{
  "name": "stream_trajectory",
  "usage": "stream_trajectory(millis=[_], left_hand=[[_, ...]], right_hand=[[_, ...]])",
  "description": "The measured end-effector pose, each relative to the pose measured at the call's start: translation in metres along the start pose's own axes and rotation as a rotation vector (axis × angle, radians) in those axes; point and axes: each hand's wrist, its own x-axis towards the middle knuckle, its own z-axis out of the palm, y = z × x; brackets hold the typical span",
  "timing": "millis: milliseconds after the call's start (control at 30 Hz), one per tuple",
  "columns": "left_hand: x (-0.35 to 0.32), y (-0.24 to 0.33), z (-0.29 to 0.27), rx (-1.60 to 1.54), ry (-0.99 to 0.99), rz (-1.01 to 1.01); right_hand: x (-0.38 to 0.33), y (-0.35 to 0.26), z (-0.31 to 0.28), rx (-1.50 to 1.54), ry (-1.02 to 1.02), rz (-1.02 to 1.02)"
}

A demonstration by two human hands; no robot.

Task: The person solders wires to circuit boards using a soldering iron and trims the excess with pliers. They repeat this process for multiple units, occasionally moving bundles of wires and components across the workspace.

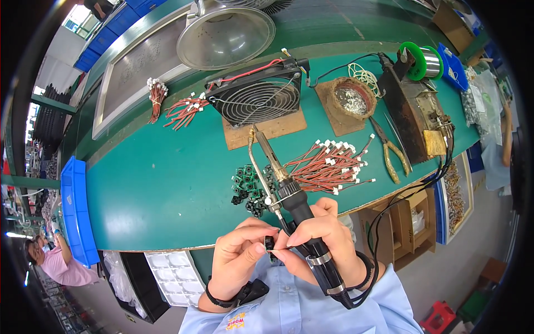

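The right hand [320,236] is wrapped around the black handle of a soldering iron [289,195], its metal tip pointing up and away over the green worktop [161,189] and its dark cable looping off to the right below the wrist. The left hand [239,253] pinches a small black component [270,243] between thumb and forefinger, and the right thumb and forefinger meet it from the other side — so both hands are closed, each on its own thing, close to the person's chest at the near edge of the worktop. Just beyond the fingers lies a heap of small green and black parts [250,189], and to its right a spread of red wires with white connectors [328,164]. Farther back a black fan [256,97] stands on a board, with a round pot of solder dross [351,99] beside it, yellow-handled pliers [389,150] near the wires, and a green solder spool [420,61] at the far right. A blue tray [75,211] sits at the left end.
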Motion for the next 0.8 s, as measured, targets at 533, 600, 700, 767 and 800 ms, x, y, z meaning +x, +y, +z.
stream_trajectory(millis=[533,600,700,767,800], left_hand=[[0.005,0.018,0.000,-0.021,0.011,-0.218],[0.007,0.018,0.008,0.009,0.111,-0.236],[0.009,0.020,0.013,0.009,0.106,-0.182],[0.010,0.019,0.014,0.007,0.103,-0.153],[0.010,0.017,0.013,0.006,0.080,-0.136]], right_hand=[[-0.001,0.005,-0.007,0.017,-0.081,0.045],[-0.003,0.005,-0.007,-0.016,-0.039,0.046],[-0.002,0.005,-0.007,-0.086,-0.021,0.009],[-0.001,0.006,-0.008,-0.196,-0.005,-0.056],[-0.001,0.007,-0.008,-0.197,-0.011,-0.060]])
